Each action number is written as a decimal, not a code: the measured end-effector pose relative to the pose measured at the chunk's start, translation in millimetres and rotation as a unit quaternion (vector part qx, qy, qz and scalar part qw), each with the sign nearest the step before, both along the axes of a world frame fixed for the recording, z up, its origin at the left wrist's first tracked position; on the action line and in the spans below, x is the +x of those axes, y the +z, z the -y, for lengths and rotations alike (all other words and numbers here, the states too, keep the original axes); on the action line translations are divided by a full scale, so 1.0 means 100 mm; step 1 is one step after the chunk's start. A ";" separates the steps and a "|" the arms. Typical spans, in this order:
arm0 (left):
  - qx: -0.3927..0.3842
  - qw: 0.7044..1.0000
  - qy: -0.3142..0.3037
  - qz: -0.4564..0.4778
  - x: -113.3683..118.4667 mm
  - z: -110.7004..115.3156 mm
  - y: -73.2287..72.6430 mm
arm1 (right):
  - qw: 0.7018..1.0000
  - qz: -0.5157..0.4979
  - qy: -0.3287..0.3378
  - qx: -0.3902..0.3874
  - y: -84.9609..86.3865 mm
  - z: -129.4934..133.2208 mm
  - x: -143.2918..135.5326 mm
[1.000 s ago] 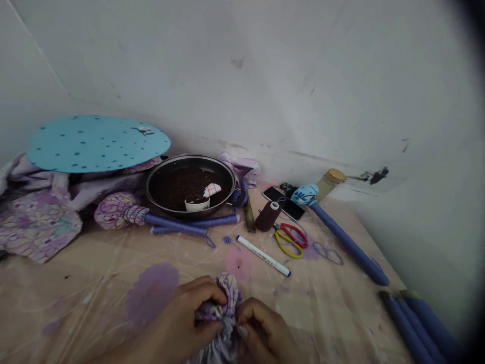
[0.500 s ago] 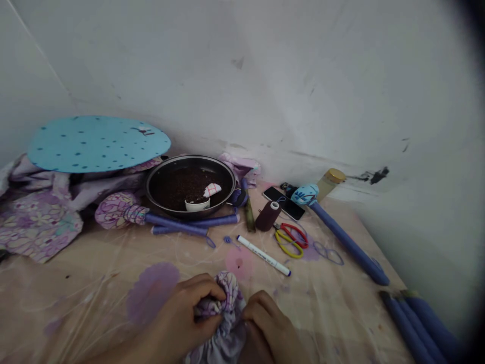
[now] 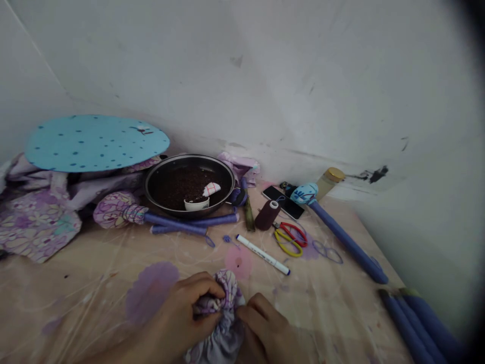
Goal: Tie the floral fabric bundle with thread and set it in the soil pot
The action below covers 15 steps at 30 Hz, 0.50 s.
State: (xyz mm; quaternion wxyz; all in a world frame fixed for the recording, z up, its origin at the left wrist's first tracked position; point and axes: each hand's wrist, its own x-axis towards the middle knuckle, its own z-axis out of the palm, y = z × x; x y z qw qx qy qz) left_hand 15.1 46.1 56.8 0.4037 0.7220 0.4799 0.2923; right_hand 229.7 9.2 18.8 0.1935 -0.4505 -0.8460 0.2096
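At the table's near side, my left hand [image 3: 189, 306] pinches a gathered bundle of purple floral cloth [image 3: 227, 285] between thumb and fingers. Its upper part puffs up round, and greyish folds hang below the pinched neck. My right hand [image 3: 267, 323] is closed at the bundle's right side, with its fingertips against the cloth's edge. Whatever lies between those fingertips is hidden. Beyond the hands lie a white marker [image 3: 262, 254] with blue ends and a small knot of purple thread [image 3: 227, 238].
A black pan [image 3: 151, 202] of dark grains stands behind a floral-headed wrapped stick [image 3: 176, 224]. To the right are a thread cone [image 3: 268, 216], red-and-yellow-handled snips [image 3: 290, 238], a phone [image 3: 291, 206] and a blue-headed wrapped stick [image 3: 346, 240]. A blue dotted oval [image 3: 98, 144] rests on cloth at left.
My right hand has shifted slightly left, closer against the cloth bundle. My left hand keeps its pinch. The view has moved very slightly.
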 end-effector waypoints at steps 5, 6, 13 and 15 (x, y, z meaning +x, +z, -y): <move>-0.003 1.000 -0.003 0.002 0.00 0.01 -0.01 | 0.998 -0.059 -0.012 0.001 -0.04 0.01 -0.05; -0.004 1.000 -0.002 0.001 0.00 0.01 0.00 | 0.997 -0.080 -0.017 0.001 -0.04 0.02 -0.07; -0.004 1.000 0.005 -0.003 0.01 0.00 -0.03 | 0.993 -0.103 -0.057 -0.008 0.01 0.05 -0.14; -0.004 1.000 0.001 -0.005 0.01 0.00 -0.03 | 0.994 -0.100 -0.050 -0.014 0.02 0.04 -0.14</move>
